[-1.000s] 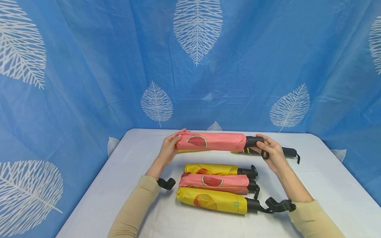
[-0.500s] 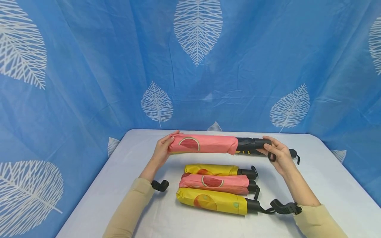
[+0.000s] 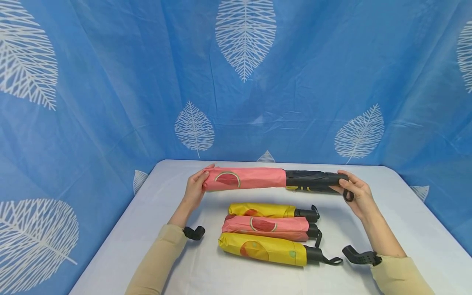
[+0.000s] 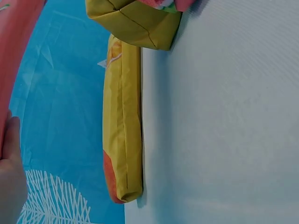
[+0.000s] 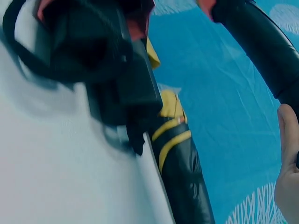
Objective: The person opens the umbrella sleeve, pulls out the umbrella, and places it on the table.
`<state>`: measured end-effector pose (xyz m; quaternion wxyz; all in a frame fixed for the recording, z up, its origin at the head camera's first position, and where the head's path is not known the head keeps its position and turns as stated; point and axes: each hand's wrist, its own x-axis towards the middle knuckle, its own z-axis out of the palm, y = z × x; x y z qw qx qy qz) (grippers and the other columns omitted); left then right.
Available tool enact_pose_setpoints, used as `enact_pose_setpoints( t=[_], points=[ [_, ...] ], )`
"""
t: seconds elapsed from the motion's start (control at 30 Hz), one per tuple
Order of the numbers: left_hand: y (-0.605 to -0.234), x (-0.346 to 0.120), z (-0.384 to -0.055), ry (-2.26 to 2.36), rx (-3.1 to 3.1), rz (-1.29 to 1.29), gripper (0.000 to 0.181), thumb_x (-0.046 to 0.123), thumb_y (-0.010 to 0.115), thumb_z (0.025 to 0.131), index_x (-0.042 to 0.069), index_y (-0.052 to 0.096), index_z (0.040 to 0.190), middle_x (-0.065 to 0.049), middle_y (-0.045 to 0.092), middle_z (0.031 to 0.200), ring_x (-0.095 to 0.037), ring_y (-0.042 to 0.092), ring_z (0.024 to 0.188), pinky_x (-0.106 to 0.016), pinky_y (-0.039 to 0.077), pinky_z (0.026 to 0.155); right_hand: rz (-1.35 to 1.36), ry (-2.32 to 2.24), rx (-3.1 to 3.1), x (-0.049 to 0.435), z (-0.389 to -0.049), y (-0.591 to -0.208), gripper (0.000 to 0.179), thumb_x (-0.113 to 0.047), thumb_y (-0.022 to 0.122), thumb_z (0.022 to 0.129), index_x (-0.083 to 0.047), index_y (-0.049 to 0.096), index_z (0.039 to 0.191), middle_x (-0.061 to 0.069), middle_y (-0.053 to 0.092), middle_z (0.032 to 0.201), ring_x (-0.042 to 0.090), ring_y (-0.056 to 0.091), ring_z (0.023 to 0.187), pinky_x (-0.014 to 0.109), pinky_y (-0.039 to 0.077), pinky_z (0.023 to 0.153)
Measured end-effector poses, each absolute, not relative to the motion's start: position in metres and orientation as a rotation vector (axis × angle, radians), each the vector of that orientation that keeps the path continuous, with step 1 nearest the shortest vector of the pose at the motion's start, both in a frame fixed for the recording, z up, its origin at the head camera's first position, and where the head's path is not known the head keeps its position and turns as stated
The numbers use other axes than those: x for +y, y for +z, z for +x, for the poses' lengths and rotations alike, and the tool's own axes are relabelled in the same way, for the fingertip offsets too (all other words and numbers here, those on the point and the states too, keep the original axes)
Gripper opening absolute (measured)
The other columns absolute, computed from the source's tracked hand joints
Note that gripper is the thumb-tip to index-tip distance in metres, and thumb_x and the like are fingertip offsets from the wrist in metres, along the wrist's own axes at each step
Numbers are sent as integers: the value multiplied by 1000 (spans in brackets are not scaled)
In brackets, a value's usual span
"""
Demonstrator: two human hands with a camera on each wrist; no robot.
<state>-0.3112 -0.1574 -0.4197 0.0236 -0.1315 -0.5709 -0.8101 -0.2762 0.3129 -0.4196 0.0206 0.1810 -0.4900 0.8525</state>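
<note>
My left hand (image 3: 194, 189) pinches the closed end of a pink umbrella sleeve (image 3: 254, 178) with a watermelon print. Out of the sleeve's right end sticks a black folded umbrella (image 3: 304, 178), its upper part still inside the pink fabric. By the handle end, my right hand (image 3: 358, 196) grips this umbrella, and a wrist loop (image 3: 348, 195) dangles there. Both hands hold the pair level above the back of the table. The left wrist view catches the left thumb (image 4: 12, 137) against the pink sleeve; the right wrist view has the right thumb (image 5: 285, 128) on the black handle.
Three sleeved umbrellas lie side by side in front: a yellow one (image 3: 269, 209), a pink one (image 3: 263, 229) and a yellow one (image 3: 258, 248). Behind the held pair lies a yellow sleeve (image 4: 124, 116) with a yellow-striped black umbrella (image 5: 184, 177). A blue curtain (image 3: 295, 82) backs the white table (image 3: 206, 274).
My right hand has moved right with the handle and my left hand slightly left with the sleeve. A long black stretch of the umbrella has come out of the pink sleeve.
</note>
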Motion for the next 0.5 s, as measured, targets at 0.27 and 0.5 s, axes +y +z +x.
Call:
enact_pose_setpoints(
  t=[0.27,0.5],
  points=[
    [-424,-161,-312,-2481,-1783,-391,41,14,46,101,-6,45,137,-22,46,137,-15,61,105,-25,51,82,581,2650,-1481,332,-274,-423,35,11,38,96,-4,63,116,8,61,113,23,66,94,16,33,44],
    [-433,-165,-312,-2505,-1765,-394,43,12,46,101,-8,41,138,-26,43,138,-12,63,99,-22,52,78,545,2615,-1486,348,-267,-426,39,12,37,96,-5,64,118,5,58,115,23,67,92,19,32,43]
  ],
)
